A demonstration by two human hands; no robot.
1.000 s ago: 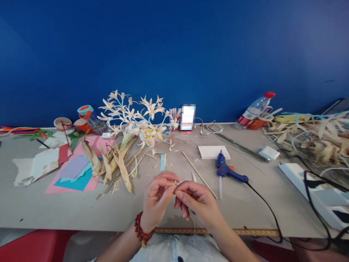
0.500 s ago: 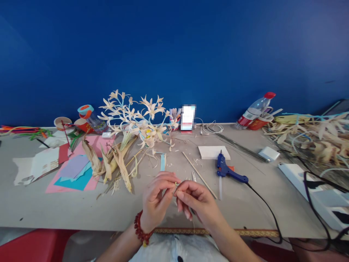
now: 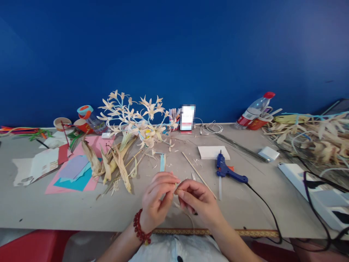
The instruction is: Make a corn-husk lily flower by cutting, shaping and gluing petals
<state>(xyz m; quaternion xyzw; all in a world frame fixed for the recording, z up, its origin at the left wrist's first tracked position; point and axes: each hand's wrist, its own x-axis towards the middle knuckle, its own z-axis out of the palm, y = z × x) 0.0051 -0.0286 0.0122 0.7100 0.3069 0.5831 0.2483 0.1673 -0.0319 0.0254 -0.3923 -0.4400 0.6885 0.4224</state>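
My left hand (image 3: 157, 194), with a red bead bracelet at its wrist, pinches a small pale piece (image 3: 176, 188) between thumb and fingertips. Against it, the thumb and index finger of my right hand (image 3: 198, 199) close on the same piece, and its other fingers curl under. Most of the piece is covered by fingertips, so its kind is unclear. A thin pale strand (image 3: 190, 217) curves down below my hands toward the table edge. Just beyond my fingers lie a light blue strip (image 3: 162, 162), a thin stick (image 3: 199, 175) and small pale scraps.
A blue glue gun (image 3: 230, 173) lies right of my hands, its cord running to a white power strip (image 3: 308, 193). Husk flowers (image 3: 149, 109) stand at the back; dried corn husks (image 3: 120, 160) and coloured paper (image 3: 76, 182) lie left. A bottle (image 3: 255, 111) leans at the back right.
My fingertips have shifted slightly and the right fingers have curled in more. The thin strand below my hands shows more of its length now. Things on the table have stayed put.
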